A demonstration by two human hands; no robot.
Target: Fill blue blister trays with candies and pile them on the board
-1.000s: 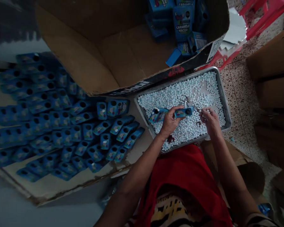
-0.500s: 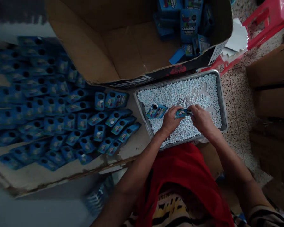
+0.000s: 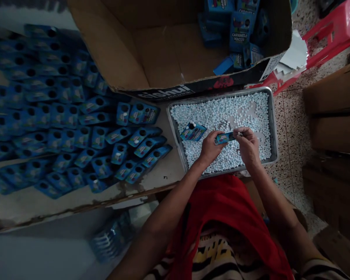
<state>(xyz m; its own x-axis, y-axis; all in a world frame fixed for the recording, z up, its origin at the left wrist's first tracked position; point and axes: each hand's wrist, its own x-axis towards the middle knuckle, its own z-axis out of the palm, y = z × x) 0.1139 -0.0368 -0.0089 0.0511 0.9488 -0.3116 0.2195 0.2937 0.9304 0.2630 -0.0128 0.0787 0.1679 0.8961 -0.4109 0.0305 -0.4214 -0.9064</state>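
My left hand (image 3: 210, 147) is closed around a small blue candy box (image 3: 224, 137), held tilted over a metal tray (image 3: 275, 134) of small white candies (image 3: 218, 160). At the box's right end, my right hand (image 3: 249, 147) has its fingers pinched together, with a few white candies showing at the fingertips. Whether those fingertips touch the box I cannot tell. Another blue box (image 3: 193, 132) lies on the candies left of my left hand, with white candies on top of it.
Many blue boxes with round holes (image 3: 58, 116) stand in rows on the table (image 3: 151, 177) at left. Behind the tray is a large open carton (image 3: 160, 54) with several blue boxes inside. A red stool (image 3: 323, 27) and brown cartons (image 3: 332, 132) are at right.
My right hand has turned and drawn slightly away from the box's end, and white candies now show at its fingertips. The left hand still holds the box. The view has shifted slightly.
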